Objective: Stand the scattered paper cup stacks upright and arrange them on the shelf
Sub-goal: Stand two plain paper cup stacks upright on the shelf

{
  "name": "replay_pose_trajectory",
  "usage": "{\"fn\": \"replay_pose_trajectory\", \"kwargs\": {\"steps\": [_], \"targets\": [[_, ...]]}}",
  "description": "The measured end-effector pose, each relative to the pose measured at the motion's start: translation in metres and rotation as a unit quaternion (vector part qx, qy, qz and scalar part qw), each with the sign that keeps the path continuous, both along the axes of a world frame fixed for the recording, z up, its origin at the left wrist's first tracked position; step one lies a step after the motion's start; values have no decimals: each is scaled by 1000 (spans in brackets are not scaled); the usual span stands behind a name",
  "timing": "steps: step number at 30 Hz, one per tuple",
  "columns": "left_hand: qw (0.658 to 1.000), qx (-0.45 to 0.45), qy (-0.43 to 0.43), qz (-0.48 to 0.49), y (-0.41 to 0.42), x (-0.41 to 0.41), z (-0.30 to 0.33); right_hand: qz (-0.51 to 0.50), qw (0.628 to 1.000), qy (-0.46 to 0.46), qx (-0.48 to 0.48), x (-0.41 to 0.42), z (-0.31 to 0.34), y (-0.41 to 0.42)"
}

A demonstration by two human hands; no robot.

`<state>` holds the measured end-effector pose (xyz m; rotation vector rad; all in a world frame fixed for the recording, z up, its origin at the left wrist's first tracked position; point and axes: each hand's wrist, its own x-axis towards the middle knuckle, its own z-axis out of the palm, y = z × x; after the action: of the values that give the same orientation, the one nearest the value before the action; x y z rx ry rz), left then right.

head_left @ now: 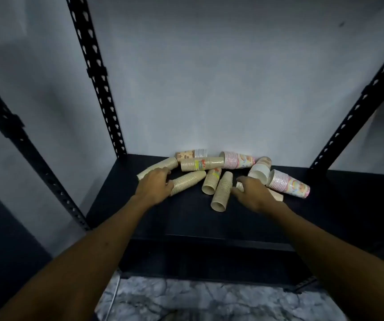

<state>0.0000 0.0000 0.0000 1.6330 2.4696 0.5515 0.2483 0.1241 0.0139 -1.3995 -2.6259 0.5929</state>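
Observation:
Several paper cup stacks lie on their sides in a heap at the back of the black shelf (pixel 186 218). My left hand (pixel 155 187) lies over two tan stacks at the left, the far one (pixel 160 166) and the near one (pixel 188 181), with fingers curled around them. My right hand (pixel 253 194) reaches onto a pale stack (pixel 239 186) mostly hidden under it, fingers bent over it. A tan stack (pixel 222 192) lies between my hands. A pink printed stack (pixel 288 184) lies at the right, another (pixel 237 160) against the wall.
Black perforated uprights stand at the back left (pixel 98 77), front left (pixel 24 144) and right (pixel 357 105). A grey wall (pixel 209 89) closes the back. The front half of the shelf is bare. A marble-patterned floor (pixel 198 300) shows below the shelf edge.

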Motion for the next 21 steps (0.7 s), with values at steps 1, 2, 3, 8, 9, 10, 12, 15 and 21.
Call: {"fn": "replay_pose_trajectory", "kwargs": {"steps": [1, 2, 3, 8, 9, 10, 12, 15, 21], "targets": [[1000, 5, -3, 1, 6, -2, -14, -2, 1000, 18, 0, -3, -18, 4], [1000, 15, -8, 2, 12, -3, -27, -10, 1000, 22, 0, -6, -31, 6], [1000, 26, -4, -1, 19, -6, -43, -15, 999, 36, -1, -11, -49, 11], [996, 86, 12, -2, 44, -6, -102, -129, 983, 127, -2, -32, -105, 15], [995, 94, 19, -7, 48, -7, -113, -141, 980, 139, -3, -36, -115, 17], [995, 95, 26, -9, 51, -7, -122, -153, 978, 145, -7, -39, -122, 17], [994, 94, 48, -8, 57, -7, -136, -166, 974, 155, 0, -42, -132, 20], [992, 110, 65, 8, 65, -8, -150, -181, 970, 165, 8, -42, -139, 27], [989, 145, 29, 11, 59, -1, -160, -209, 947, 244, -11, -36, -156, 29]]}}
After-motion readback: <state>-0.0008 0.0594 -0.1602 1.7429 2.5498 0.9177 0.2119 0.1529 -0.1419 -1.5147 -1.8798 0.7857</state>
